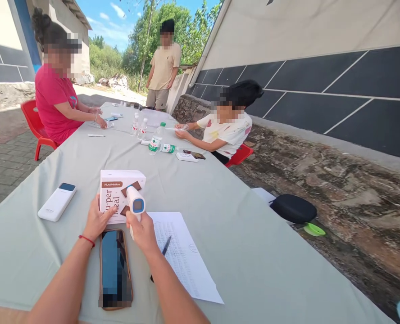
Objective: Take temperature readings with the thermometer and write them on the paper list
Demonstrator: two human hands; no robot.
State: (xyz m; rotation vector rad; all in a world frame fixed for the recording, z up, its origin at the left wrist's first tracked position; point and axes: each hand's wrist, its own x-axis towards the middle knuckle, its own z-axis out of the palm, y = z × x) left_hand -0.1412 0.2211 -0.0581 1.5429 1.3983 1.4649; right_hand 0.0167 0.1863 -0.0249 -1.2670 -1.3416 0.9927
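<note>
My left hand (97, 218), with a red string at the wrist, grips the lower left side of a white and brown NutriMotion box (109, 198) that stands upright on the table. A white handheld infrared thermometer (134, 197) is in my right hand (143, 231), wrapped around its handle. Its small square screen faces me, and its body overlaps the front of the box. Between my forearms lies a phone (111, 256) in a brown case. Beside my right forearm is a handwritten sheet of paper (193, 270) with a dark pen (166, 245) on it.
A white power bank (56, 202) lies at left on the cloth-covered table (247, 252). Farther along are water bottles (155, 140) and phones. Two people sit at opposite sides, and another person stands beyond. A black case (293, 209) is off the right edge.
</note>
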